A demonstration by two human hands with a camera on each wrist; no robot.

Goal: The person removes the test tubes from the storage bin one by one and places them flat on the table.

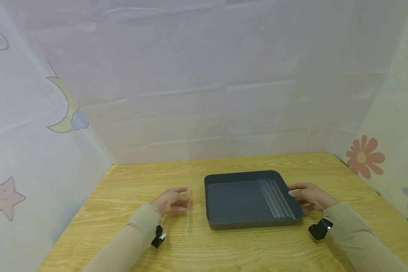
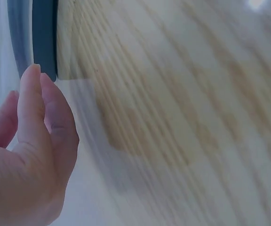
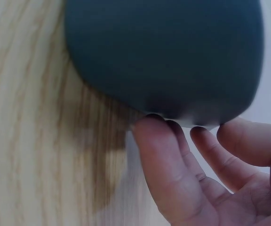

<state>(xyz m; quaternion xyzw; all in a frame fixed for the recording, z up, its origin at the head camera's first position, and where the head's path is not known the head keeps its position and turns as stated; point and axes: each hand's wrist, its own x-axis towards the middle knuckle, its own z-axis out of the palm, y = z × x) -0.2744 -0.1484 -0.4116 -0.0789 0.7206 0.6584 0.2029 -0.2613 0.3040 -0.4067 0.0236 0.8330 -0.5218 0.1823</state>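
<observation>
A dark grey tray [image 1: 238,178] lies on the wooden table, with several clear rods [image 1: 276,199] lined up along its right side. My left hand [image 1: 186,198] is just left of the tray and pinches a clear rod [image 1: 189,215] that stands nearly upright and is hard to make out. In the left wrist view the thumb and fingers [image 2: 36,108] are close together near the tray's edge [image 2: 43,37], with a blurred clear streak beside them. My right hand [image 1: 294,190] rests against the tray's right rim. Its straight fingers [image 3: 163,155] touch the tray's wall [image 3: 163,52].
The wooden table [image 1: 149,181] is fenced by pale translucent sheets at the back and both sides, with moon, star and flower prints. Bare wood lies in front of and behind the tray. Black wrist cameras [image 1: 158,237] sit on both sleeves.
</observation>
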